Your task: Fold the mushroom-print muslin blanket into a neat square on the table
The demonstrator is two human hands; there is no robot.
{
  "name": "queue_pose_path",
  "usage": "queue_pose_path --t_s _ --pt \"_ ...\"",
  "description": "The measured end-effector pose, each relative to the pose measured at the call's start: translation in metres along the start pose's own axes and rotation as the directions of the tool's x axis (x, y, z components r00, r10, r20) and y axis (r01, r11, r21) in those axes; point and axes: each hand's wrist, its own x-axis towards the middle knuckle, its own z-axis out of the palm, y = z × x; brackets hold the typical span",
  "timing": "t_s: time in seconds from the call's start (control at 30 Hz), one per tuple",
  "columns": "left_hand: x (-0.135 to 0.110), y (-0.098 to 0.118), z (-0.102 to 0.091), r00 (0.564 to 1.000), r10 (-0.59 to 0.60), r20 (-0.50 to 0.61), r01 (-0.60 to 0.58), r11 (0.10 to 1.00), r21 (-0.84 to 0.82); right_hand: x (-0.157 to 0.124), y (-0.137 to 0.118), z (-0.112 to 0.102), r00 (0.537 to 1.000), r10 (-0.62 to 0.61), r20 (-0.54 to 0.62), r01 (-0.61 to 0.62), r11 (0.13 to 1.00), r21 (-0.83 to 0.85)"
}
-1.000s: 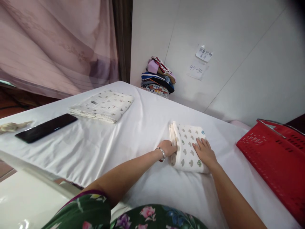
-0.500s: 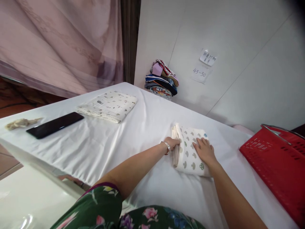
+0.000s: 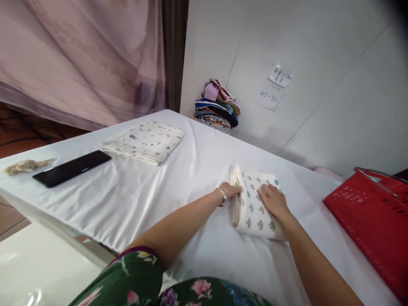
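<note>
A folded white cloth [image 3: 255, 212] printed with grey and green mushrooms lies on the white-covered table [image 3: 204, 165]. My left hand [image 3: 228, 190], with a silver bracelet at its wrist, grips the cloth's layered left edge. Its fingertips are hidden in the folds. On top of the cloth, towards its right side, my right hand [image 3: 273, 200] rests flat with fingers outstretched. Farther left sits a second folded white cloth [image 3: 145, 142] with a small dark print, apart from both hands.
A black phone-like slab [image 3: 72, 168] and a bunched beige item [image 3: 27, 165] lie at the table's left. The red basket [image 3: 369, 225] stands on the right. Stacked folded fabrics [image 3: 217, 104] rest by the wall beyond the far edge. Two paper notes [image 3: 279, 76] hang there.
The view has shifted slightly. Both hands stay at the mushroom-print cloth in nearly the same pose, and its folds look much the same.
</note>
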Motion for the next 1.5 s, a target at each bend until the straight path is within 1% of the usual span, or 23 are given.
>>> queue_pose_path --t_s 0.13,0.23,0.37,0.43,0.53,0.67,0.8,0.9,0.97,1.1,1.17,1.23,1.33,1.5 --pt "0.002 0.003 0.002 1.000 -0.010 -0.010 0.009 0.999 -0.033 0.010 -0.016 0.002 0.996 -0.079 -0.043 0.081 0.995 0.050" --pt "0.004 0.001 0.002 1.000 0.002 -0.029 -0.002 1.000 -0.008 0.016 -0.021 0.007 0.992 -0.122 -0.045 0.124 0.990 0.062" --pt "0.008 0.001 0.000 0.999 0.038 -0.008 -0.037 0.998 0.060 0.019 -0.019 0.011 0.991 -0.132 -0.022 0.133 0.988 0.077" --pt "0.013 0.005 -0.002 0.998 0.057 0.007 -0.058 0.994 0.088 0.020 -0.020 0.009 0.992 -0.128 -0.023 0.130 0.987 0.098" --pt "0.024 0.013 -0.002 0.997 0.080 0.004 -0.080 0.991 0.110 0.023 -0.028 0.002 0.991 -0.131 -0.038 0.135 0.979 0.151" --pt "0.036 0.020 0.001 0.998 0.064 -0.028 -0.061 0.994 0.090 0.032 -0.044 0.000 0.986 -0.150 -0.075 0.163 0.961 0.224" --pt "0.038 0.018 0.002 0.997 0.040 -0.059 -0.037 0.998 0.051 0.040 -0.048 0.009 0.977 -0.177 -0.115 0.201 0.946 0.253" --pt "0.036 0.015 0.001 0.997 0.039 -0.068 -0.036 0.998 0.044 0.042 -0.044 0.015 0.977 -0.181 -0.115 0.205 0.945 0.257" --pt "0.035 0.014 0.000 0.996 0.058 -0.071 -0.054 0.997 0.055 0.041 -0.042 0.014 0.978 -0.186 -0.097 0.206 0.943 0.263" --pt "0.040 0.019 -0.003 0.995 0.078 -0.069 -0.073 0.994 0.082 0.043 -0.047 0.004 0.987 -0.160 -0.028 0.161 0.937 0.310" --pt "0.043 0.023 -0.004 0.995 0.072 -0.068 -0.066 0.994 0.083 0.045 -0.054 -0.002 0.991 -0.134 -0.021 0.133 0.932 0.338" --pt "0.045 0.027 -0.004 0.995 0.062 -0.077 -0.056 0.996 0.076 0.047 -0.060 -0.003 0.991 -0.126 -0.044 0.133 0.919 0.371" --pt "0.047 0.028 -0.004 0.992 0.062 -0.106 -0.055 0.996 0.072 0.050 -0.063 0.004 0.983 -0.157 -0.097 0.183 0.896 0.405" --pt "0.051 0.022 -0.004 0.986 0.103 -0.132 -0.091 0.991 0.093 0.052 -0.055 0.020 0.958 -0.226 -0.178 0.276 0.899 0.341"
